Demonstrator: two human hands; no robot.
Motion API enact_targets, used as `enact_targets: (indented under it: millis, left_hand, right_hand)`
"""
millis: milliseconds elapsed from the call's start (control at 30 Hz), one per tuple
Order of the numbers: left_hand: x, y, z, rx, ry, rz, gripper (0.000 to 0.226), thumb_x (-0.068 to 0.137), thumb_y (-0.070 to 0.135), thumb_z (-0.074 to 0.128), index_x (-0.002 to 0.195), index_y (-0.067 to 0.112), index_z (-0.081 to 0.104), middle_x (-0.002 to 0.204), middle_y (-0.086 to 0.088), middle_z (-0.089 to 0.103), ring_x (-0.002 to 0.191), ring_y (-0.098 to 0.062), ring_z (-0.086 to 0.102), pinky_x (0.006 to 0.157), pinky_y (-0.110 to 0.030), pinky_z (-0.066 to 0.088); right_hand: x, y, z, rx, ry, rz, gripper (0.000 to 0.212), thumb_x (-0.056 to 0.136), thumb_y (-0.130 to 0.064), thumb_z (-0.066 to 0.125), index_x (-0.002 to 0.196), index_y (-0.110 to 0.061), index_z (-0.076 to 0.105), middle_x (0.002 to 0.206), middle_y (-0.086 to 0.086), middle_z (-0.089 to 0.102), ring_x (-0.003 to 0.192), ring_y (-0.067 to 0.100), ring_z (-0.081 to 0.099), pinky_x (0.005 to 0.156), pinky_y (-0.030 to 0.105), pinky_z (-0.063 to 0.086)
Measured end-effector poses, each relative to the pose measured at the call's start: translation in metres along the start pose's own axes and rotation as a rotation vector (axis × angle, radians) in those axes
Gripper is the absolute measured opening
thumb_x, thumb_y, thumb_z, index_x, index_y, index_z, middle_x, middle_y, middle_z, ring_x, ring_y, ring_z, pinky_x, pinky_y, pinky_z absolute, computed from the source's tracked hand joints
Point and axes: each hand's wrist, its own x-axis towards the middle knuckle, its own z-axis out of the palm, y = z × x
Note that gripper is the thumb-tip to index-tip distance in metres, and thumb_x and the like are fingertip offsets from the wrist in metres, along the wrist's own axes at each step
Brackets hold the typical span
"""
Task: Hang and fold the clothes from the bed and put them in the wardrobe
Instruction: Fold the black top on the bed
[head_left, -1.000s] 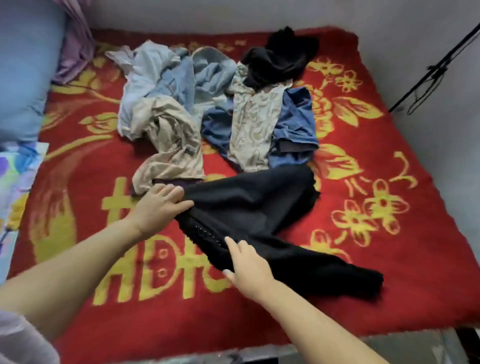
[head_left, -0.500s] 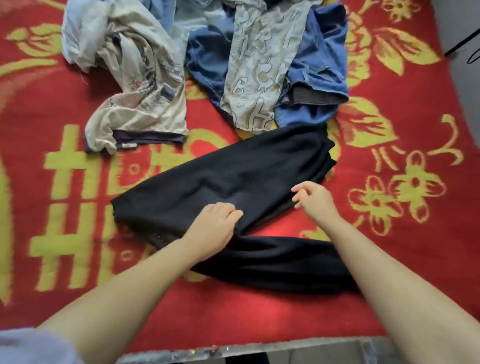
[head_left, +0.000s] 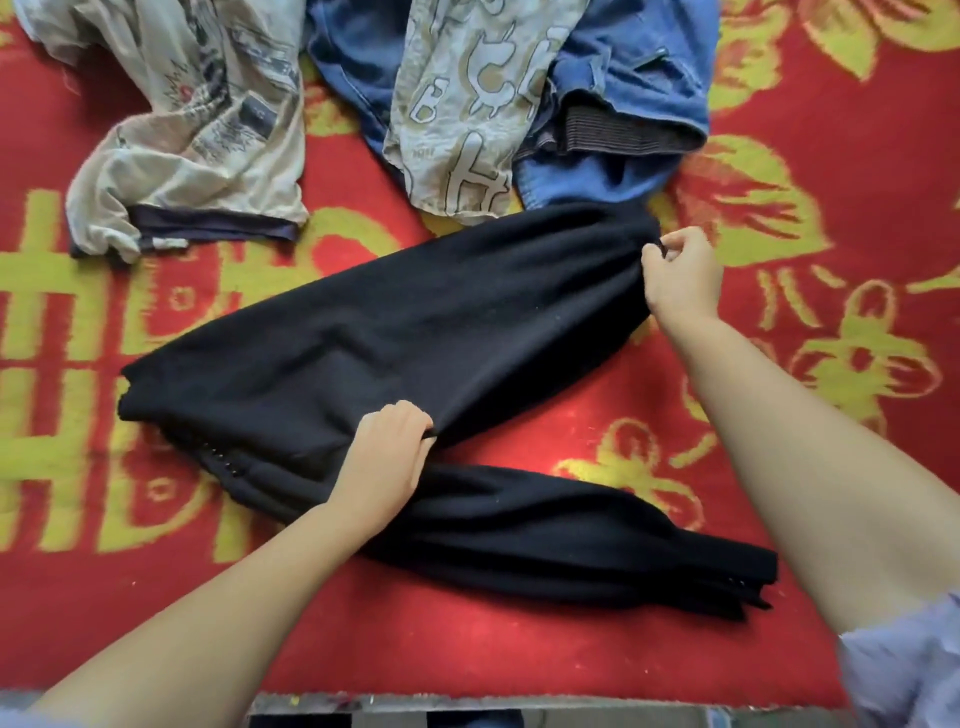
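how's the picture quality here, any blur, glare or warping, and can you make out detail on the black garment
Head view: wide-angle warping bends the forearms and bed edge; soft overall, no strong glare, a brighter patch on the red blanket. The black garment reads nearly flat black with faint folds. Left hand and right hand gripping it look fairly sharp.

A bed (head_left: 519, 660) fills almost the whole view. It is covered with a red blanket (head_left: 857, 171) of thick pile, which carries a yellow pattern: flowers (head_left: 862, 358) and leaves on the right side, and big blocky letters (head_left: 47, 332) on the left side. Soft, even light falls on the blanket, with a brighter patch near the front edge. Along the bottom runs a grey edge (head_left: 467, 704), scuffed and spotted with paint. What lies below it is dark and cannot be made out.
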Motion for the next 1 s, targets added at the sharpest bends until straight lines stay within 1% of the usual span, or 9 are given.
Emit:
enact_targets:
  millis: [233,400,500,567,633,733,833,900,1000]
  left_hand:
    - [-0.014,0.006,0.016,0.148,-0.078,0.081,0.035,0.073,0.021,0.079,0.103,0.007,0.067,0.095,-0.010,0.063,0.082,-0.030,0.062,0.076,-0.040,0.053]
    - [-0.065,0.015,0.022,0.196,-0.070,0.371,0.055,0.079,0.028,0.060,0.131,0.009,0.055,0.134,-0.016,0.052,0.125,-0.030,0.049,0.104,-0.059,0.037]
    - [-0.096,0.018,0.026,0.278,-0.321,0.431,0.076,0.068,0.027,0.076,0.138,0.015,0.050,0.140,-0.012,0.050,0.128,-0.028,0.049,0.107,-0.055,0.034]
    - [-0.107,0.012,0.031,0.370,-0.438,0.371,0.088,0.081,0.017,0.059,0.151,0.019,0.007,0.158,-0.009,0.017,0.145,-0.027,0.020,0.116,-0.050,0.008]
    - [-0.104,0.002,0.036,0.415,-0.422,0.332,0.084,0.085,0.009,0.041,0.146,0.022,-0.015,0.160,-0.005,-0.001,0.147,-0.023,0.003,0.117,-0.045,-0.001]
    - [-0.094,-0.009,0.034,0.445,-0.404,0.313,0.079,0.089,0.011,0.035,0.147,0.021,-0.017,0.160,-0.004,-0.007,0.147,-0.020,0.000,0.117,-0.041,0.000]
    - [-0.091,-0.025,0.029,0.471,-0.406,0.305,0.074,0.093,0.012,0.036,0.152,0.020,-0.007,0.160,-0.004,-0.007,0.147,-0.018,0.003,0.118,-0.039,-0.002]
    - [-0.091,-0.028,0.020,0.420,-0.330,0.292,0.070,0.085,0.010,0.056,0.149,0.017,0.028,0.157,-0.008,0.021,0.142,-0.020,0.028,0.115,-0.043,0.018]
    - [-0.090,-0.033,0.005,0.205,-0.178,0.251,0.049,0.054,0.008,0.084,0.101,0.008,0.072,0.119,-0.015,0.064,0.107,-0.028,0.064,0.088,-0.043,0.049]
  right_hand:
    - [-0.037,0.057,-0.007,0.044,-0.310,0.091,0.038,0.093,-0.024,0.054,0.128,-0.011,0.046,0.110,0.005,0.058,0.102,0.023,0.056,0.088,0.031,0.042]
    - [-0.135,0.126,-0.047,-0.001,-0.175,0.014,0.024,0.093,-0.015,0.050,0.116,-0.012,0.057,0.111,0.006,0.060,0.099,0.019,0.056,0.087,0.032,0.044]
    - [-0.209,0.161,-0.057,0.199,-0.206,0.318,0.019,0.091,-0.008,0.044,0.086,-0.014,0.061,0.073,0.003,0.066,0.062,0.014,0.061,0.056,0.024,0.045]
    - [-0.255,0.174,-0.046,0.338,-0.379,0.645,0.023,0.094,-0.011,0.042,0.084,-0.004,0.061,0.060,0.007,0.066,0.050,0.013,0.062,0.045,0.022,0.046]
    - [-0.285,0.178,-0.031,0.490,-0.512,0.921,0.038,0.100,-0.034,0.045,0.090,-0.001,0.059,0.076,0.012,0.070,0.069,0.019,0.070,0.057,0.028,0.055]
    - [-0.289,0.171,-0.013,0.895,-0.341,1.100,0.048,0.092,-0.052,0.053,0.109,-0.007,0.052,0.098,0.011,0.064,0.091,0.025,0.065,0.076,0.040,0.054]
    - [-0.266,0.150,-0.012,1.163,-0.047,1.129,0.038,0.091,-0.036,0.062,0.122,-0.015,0.052,0.105,0.004,0.064,0.088,0.019,0.063,0.064,0.038,0.053]
    - [-0.252,0.134,-0.020,1.181,0.140,1.091,0.041,0.092,-0.018,0.061,0.131,-0.013,0.048,0.114,0.007,0.062,0.085,0.018,0.063,0.058,0.035,0.053]
    - [-0.234,0.104,-0.045,0.958,0.323,0.914,0.043,0.087,-0.012,0.058,0.128,-0.011,0.046,0.118,0.006,0.058,0.086,0.017,0.062,0.068,0.034,0.056]
